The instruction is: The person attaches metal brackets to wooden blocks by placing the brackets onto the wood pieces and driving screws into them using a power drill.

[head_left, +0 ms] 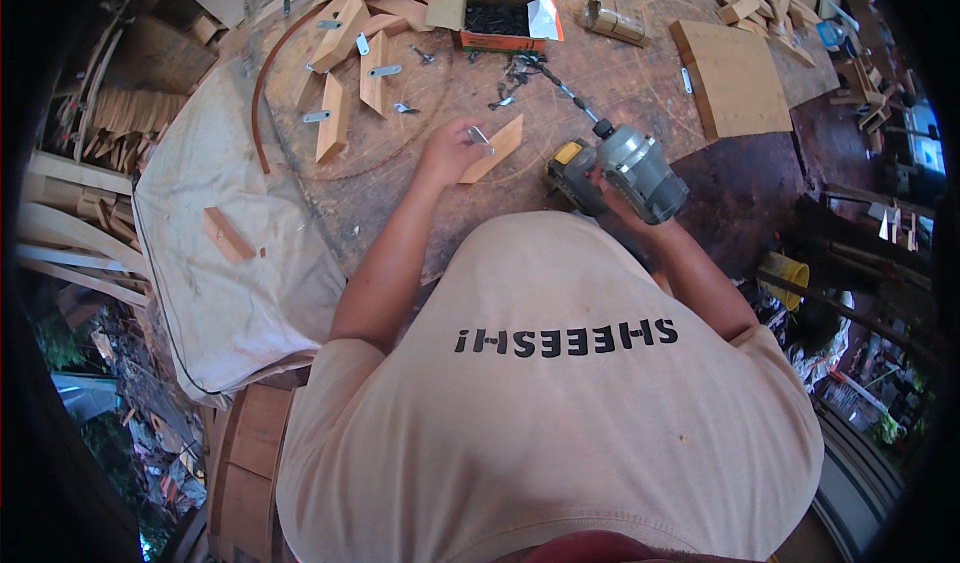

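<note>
My left hand (452, 151) is closed, pinching a small metal plate (479, 139) at the near left end of a short wooden block (500, 150) with slanted ends. The block lies on the worn workbench (390, 188). In my right hand (620, 198) is a cordless drill (642, 173) with a grey body and a black and yellow battery. Its long bit (568, 93) points away and to the left, the tip near loose dark screws (524, 66). Whether a screw sits on the tip is too small to tell.
An open box of dark screws (497, 23) stands at the far middle. Several wooden blocks (333, 118) with metal plates lie at the far left. To the right is a wide wooden board (730, 78). A pale cloth (235, 273) with one block (228, 235) covers the left side.
</note>
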Tool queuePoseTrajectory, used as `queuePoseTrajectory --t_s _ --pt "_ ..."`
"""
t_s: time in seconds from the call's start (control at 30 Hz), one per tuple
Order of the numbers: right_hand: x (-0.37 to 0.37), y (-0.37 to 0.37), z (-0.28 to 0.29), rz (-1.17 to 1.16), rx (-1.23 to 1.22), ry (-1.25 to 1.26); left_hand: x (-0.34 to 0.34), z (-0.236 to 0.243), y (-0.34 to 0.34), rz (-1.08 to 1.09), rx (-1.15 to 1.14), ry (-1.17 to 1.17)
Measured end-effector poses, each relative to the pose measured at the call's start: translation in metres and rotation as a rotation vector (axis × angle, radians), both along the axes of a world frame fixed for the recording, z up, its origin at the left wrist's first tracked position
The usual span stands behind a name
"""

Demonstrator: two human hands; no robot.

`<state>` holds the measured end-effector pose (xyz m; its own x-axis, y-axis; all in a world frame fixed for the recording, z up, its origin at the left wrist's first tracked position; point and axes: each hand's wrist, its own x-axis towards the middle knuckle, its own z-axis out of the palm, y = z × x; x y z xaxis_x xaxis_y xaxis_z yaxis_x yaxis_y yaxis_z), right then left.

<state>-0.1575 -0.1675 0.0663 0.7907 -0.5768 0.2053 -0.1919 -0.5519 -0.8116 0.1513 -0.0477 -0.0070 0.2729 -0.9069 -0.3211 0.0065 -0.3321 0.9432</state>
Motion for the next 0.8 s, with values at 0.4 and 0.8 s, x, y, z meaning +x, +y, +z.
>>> queuePoseTrajectory --t_s 0.4,0.8 --pt "-0.005 -0.001 -0.010 -0.022 -0.027 0.010 -0.001 0.005 -0.003 -0.048 0.008 -0.123" --pt "-0.002 0.000 0.012 0.024 0.126 -0.010 -0.004 0.118 -0.028 0.231 -0.632 -0.919"
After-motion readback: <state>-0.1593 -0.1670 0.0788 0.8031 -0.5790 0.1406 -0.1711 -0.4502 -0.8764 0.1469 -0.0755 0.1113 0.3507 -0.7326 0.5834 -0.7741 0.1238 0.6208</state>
